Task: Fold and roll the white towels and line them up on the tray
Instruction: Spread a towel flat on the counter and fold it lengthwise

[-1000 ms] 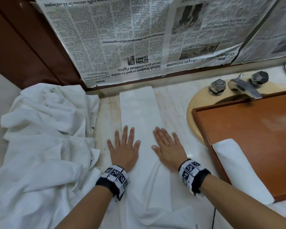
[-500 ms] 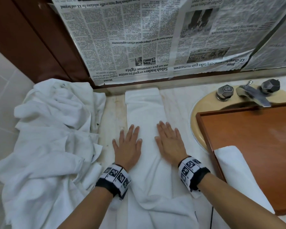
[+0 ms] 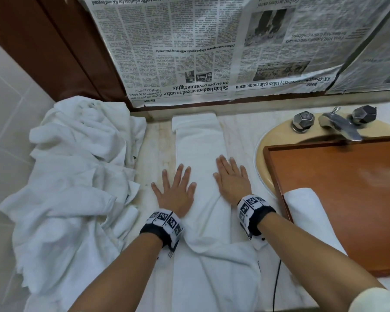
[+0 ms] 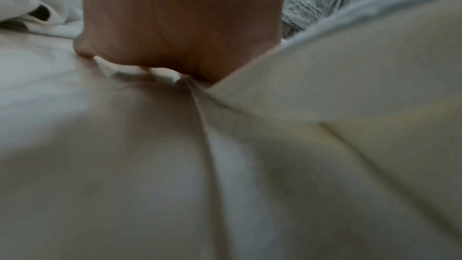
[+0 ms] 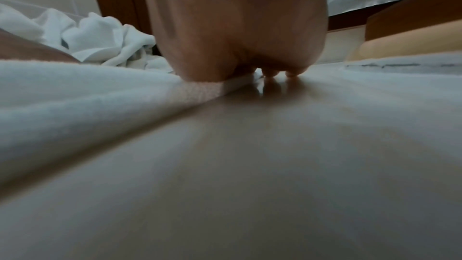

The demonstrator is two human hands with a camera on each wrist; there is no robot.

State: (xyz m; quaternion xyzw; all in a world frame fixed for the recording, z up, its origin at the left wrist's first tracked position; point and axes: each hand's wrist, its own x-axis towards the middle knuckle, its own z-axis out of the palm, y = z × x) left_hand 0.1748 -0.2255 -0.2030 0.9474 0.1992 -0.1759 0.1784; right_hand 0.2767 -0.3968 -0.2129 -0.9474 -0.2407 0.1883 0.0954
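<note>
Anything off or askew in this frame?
Yes: the mirror wall is papered with newspaper hung upside down. The tray sits over the sink, partly under the tap. The folded towel has an uneven far corner.

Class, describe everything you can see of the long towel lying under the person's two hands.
The long towel is white terry cloth, folded into a narrow strip lying flat on the pale counter, running from the wall edge toward the person. Its far end is squared; its near end is wrinkled and wider. The left hand and right hand press flat on it, fingers straight. It is not yet rolled.
</note>
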